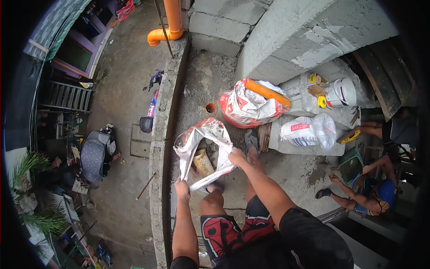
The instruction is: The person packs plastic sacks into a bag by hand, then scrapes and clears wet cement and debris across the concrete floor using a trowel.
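A white and red woven sack (190,145) stands with its mouth spread between my two hands. My left hand (182,189) grips its rim at the lower left. On the right side of the rim, my right hand (237,157) is closed on the fabric. Inside the sack lies a short, dirty yellowish pipe piece (203,162) among other pieces too dark to make out. Just beyond stands a second red and white sack (244,105) with an orange pipe (267,93) lying across its top.
A low block wall (161,134) runs along the left. At right are a white bucket (342,92), a white bag (300,131) and a seated person (374,197), with another person's legs behind. An orange elbow pipe (172,22) rises ahead.
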Available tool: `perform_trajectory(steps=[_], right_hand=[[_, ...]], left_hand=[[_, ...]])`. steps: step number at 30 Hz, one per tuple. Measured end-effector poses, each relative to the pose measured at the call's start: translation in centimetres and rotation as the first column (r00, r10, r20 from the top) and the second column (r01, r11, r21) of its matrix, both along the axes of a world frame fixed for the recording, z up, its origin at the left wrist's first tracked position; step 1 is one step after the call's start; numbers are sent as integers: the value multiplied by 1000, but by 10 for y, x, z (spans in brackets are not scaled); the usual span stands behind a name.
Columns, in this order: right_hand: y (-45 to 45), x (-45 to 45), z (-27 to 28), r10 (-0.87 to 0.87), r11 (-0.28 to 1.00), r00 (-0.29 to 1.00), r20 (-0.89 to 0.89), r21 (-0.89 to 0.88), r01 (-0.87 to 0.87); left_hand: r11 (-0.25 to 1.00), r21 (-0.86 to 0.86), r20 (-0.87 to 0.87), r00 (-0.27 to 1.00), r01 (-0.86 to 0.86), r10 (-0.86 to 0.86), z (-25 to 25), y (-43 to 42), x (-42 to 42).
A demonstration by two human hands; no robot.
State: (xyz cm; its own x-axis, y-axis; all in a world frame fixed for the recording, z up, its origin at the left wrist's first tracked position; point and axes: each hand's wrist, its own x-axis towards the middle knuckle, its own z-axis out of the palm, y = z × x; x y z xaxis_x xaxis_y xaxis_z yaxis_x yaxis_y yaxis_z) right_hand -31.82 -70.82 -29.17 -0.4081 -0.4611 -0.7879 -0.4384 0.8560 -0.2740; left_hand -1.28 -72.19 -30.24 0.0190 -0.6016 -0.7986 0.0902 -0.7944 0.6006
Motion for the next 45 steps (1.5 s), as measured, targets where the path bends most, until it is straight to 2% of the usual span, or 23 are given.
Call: perform_trajectory(steps=[2, 3, 6, 7, 8, 10, 12, 14, 15, 19, 21, 24, 26, 28, 30, 32, 34, 36, 38, 39, 40, 42, 45], right_hand=[[10, -5, -8, -106, 992, 993, 58, -63, 109], [0, 1, 36, -94, 995, 996, -12, -23, 94], [28, 0, -38, -93, 985, 996, -15, -148, 90], [32, 6, -35, -93, 974, 994, 50, -201, 101], [41, 15, -31, -79, 983, 996, -51, -169, 70], [57, 31, -43, -190, 975, 973, 135, -86, 203], [37, 50, 39, -122, 993, 982, 147, 20, 120], [72, 76, -53, -65, 998, 983, 173, -1, 66], [69, 79, -20, -32, 999, 984, 177, 15, 30], [100, 81, -32, -25, 999, 968, 248, -38, 36], [83, 65, -45, -311, 935, 899, 309, -70, 348], [56, 20, -68, -321, 907, 896, 308, -172, 384], [53, -13, 8, -285, 908, 901, 328, -208, 363], [85, -40, -7, -238, 824, 883, 405, -398, 404], [71, -89, 30, -195, 790, 859, 473, -444, 424], [64, -149, 22, -147, 847, 823, 549, -359, 391], [58, -196, 1, -155, 769, 774, 614, -417, 485], [66, -248, -36, -67, 898, 977, 204, -415, 148], [56, -262, -14, 0, 942, 988, 153, -332, 51], [61, -262, -12, 24, 968, 995, 101, -252, 2], [61, -266, -14, 55, 985, 997, 45, -167, -47], [83, -270, -26, 177, 982, 979, 98, -78, -170], [73, -262, -16, 235, 959, 968, -87, -143, -245]], left_hand=[[998, -62, -91, 996, 0, -5, -5, 4, 3], [996, -89, -80, 997, 2, -9, 0, 6, 5], [992, -120, -87, 995, 26, -37, 23, 14, 11], [993, -113, -113, 994, -13, 0, 30, 20, 14], [993, -105, -140, 990, -47, 32, 38, 25, 16], [995, -74, -124, 990, -73, 63, 53, 31, 27], [997, -27, -53, 996, -78, 77, 62, 28, 41], [996, -31, -23, 997, -80, 79, 62, 29, 49], [998, -11, -5, 998, -66, 66, 70, 29, 48], [995, 3, 67, 993, -102, 101, 62, 30, 49], [998, -62, 95, 995, -34, 40, 62, 22, 28], [986, -124, 135, 987, 109, -92, 77, 18, -9], [990, -139, 123, 992, 29, -11, 101, 41, -36], [987, -108, 23, 992, -120, 124, 127, 79, -68], [961, -102, -54, 967, -255, 251, 168, 81, -130], [976, -119, -136, 977, -180, 163, 167, 92, -168], [940, -90, -185, 933, -329, 309, 143, 106, -223], [959, -103, -2, 964, -263, 264, 88, 125, -275], [975, 23, 102, 971, -219, 216, 61, 127, -316], [991, -24, 155, 979, -132, 135, -22, 158, -322], [991, -126, 247, 967, -36, 67, -2, 151, -349], [986, 95, 397, 903, 136, -163, 24, 150, -375], [980, 80, 516, 834, 182, -197, 48, 166, -381]])
